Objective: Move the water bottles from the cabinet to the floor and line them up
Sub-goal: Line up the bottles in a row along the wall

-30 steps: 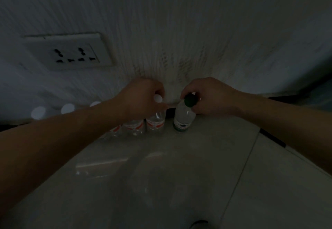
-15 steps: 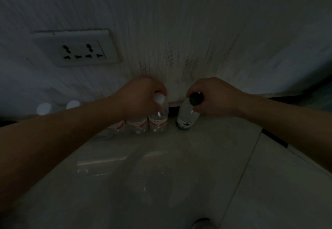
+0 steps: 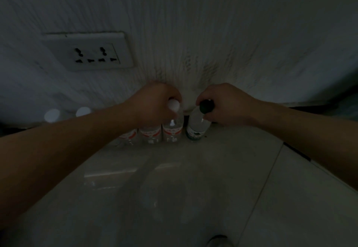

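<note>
A ribbed wall (image 3: 213, 23) with a double socket (image 3: 91, 52) meets the far edge of the tiled floor (image 3: 174, 198). Red-labelled water bottles (image 3: 150, 135) stand in a row along that edge. The left hand (image 3: 155, 101) grips the top of the white-capped bottle (image 3: 172, 130) at the row's right end. The right hand (image 3: 226, 105) grips the neck of the tilted dark-capped bottle (image 3: 196, 128) just beside it.

Dim indoor room, probably domestic, seen at floor level. Glossy pale floor tiles (image 3: 193, 198), crossed by a grout line (image 3: 268, 178) at lower right, fill the lower frame. A white, finely ribbed wall (image 3: 213, 23) fills the upper frame. A multi-pin wall socket (image 3: 91, 51) sits low at upper left.
</note>
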